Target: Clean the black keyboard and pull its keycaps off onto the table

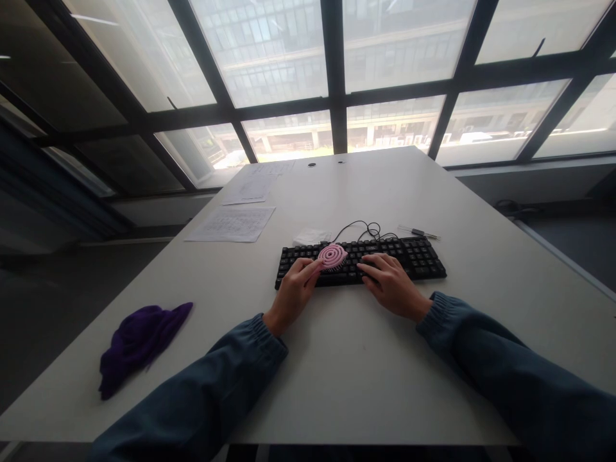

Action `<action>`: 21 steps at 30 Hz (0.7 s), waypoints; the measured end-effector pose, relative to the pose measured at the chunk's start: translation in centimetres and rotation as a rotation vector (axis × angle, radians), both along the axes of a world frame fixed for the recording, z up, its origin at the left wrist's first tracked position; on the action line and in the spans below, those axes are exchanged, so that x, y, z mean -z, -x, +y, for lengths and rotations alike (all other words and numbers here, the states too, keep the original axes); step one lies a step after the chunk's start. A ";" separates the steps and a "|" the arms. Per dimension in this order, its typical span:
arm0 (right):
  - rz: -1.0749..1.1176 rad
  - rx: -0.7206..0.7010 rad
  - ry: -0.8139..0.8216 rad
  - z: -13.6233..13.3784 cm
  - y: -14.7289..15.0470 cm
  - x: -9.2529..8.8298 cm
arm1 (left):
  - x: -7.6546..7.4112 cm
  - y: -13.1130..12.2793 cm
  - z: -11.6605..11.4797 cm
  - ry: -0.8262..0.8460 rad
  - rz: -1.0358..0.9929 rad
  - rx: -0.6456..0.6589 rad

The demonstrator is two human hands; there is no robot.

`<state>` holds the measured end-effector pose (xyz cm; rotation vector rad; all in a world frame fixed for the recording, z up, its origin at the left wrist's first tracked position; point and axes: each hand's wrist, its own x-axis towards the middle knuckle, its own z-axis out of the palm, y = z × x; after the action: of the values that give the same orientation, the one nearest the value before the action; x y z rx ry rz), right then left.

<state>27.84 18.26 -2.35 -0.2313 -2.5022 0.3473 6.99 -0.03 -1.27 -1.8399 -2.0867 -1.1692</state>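
Observation:
A black keyboard (414, 256) lies across the middle of the white table (337, 359). My left hand (294, 292) pinches a round pink brush with a spiral top (332, 255) and holds it bristles-down on the keys at the keyboard's left half. My right hand (392, 282) rests flat on the keyboard's middle, fingers stretched over the keys, holding nothing. Both arms wear dark blue sleeves.
A purple cloth (139, 343) lies bunched near the table's left edge. Printed sheets (233, 223) sit at the back left. A small white packet (312, 236), the keyboard's coiled cable (368, 228) and a thin metal tool (418, 232) lie just behind the keyboard. Large windows stand beyond.

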 end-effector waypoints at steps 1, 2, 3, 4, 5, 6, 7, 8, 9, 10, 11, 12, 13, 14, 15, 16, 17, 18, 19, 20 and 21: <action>-0.014 0.017 -0.007 0.1 0.0 0.1 | 0.0 0.1 0.0 -0.004 0.008 -0.013; -0.023 0.034 -0.011 0.1 0.0 0.2 | 0.0 0.0 -0.1 -0.002 0.013 -0.017; -0.029 0.047 -0.012 0.1 0.0 0.3 | 0.0 0.0 -0.1 0.005 0.017 -0.009; -0.031 0.054 -0.012 0.1 0.0 0.4 | 0.0 -0.1 -0.1 0.018 0.020 0.006; -0.030 0.055 -0.011 0.1 0.0 0.5 | 0.0 -0.3 -0.1 0.033 0.023 0.021; -0.031 0.052 -0.008 0.2 0.0 0.5 | 0.1 -0.4 -0.1 0.050 0.028 0.032; -0.030 0.045 -0.005 0.2 0.0 0.5 | 0.1 -0.5 -0.1 0.064 0.033 0.036; -0.027 0.037 -0.002 0.2 -0.1 0.6 | 0.2 -0.5 -0.1 0.073 0.041 0.032; -0.026 0.028 0.001 0.3 -0.1 0.5 | 0.3 -0.5 -0.1 0.078 0.050 0.021; -0.025 0.020 0.004 0.3 -0.2 0.5 | 0.3 -0.5 -0.2 0.083 0.057 0.007; -0.025 0.013 0.005 0.4 -0.2 0.5 | 0.4 -0.4 -0.2 0.084 0.063 -0.007; -0.023 0.009 0.004 0.4 -0.3 0.5 | 0.5 -0.4 -0.2 0.085 0.065 -0.019; -0.020 0.010 0.003 0.5 -0.3 0.5 | 0.6 -0.4 -0.3 0.088 0.064 -0.025; -0.018 0.013 0.001 0.5 -0.4 0.5 | 0.6 -0.5 -0.3 0.097 0.063 -0.025; -0.014 0.016 -0.001 0.5 -0.4 0.5 | 0.6 -0.6 -0.3 0.105 0.062 -0.021; -0.013 0.019 -0.002 0.5 -0.4 0.5 | 0.6 -0.7 -0.4 0.115 0.064 -0.013; -0.010 0.022 -0.002 0.5 -0.5 0.5 | 0.6 -0.9 -0.4 0.127 0.068 -0.003; -0.007 0.023 -0.001 0.5 -0.5 0.5 | 0.5 -1.0 -0.4 0.139 0.076 0.005; -0.005 0.024 0.001 0.5 -0.6 0.5 | 0.5 -1.1 -0.4 0.146 0.084 0.009; -0.001 0.029 0.003 0.6 -0.7 0.5 | 0.4 -1.2 -0.4 0.149 0.093 0.005; 0.002 0.039 0.006 0.7 -0.8 0.5 | 0.3 -1.2 -0.4 0.150 0.100 -0.006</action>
<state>28.63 19.00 -2.90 -0.2819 -2.4917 0.3387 8.22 -0.44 -1.58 -1.9102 -2.1753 -0.9222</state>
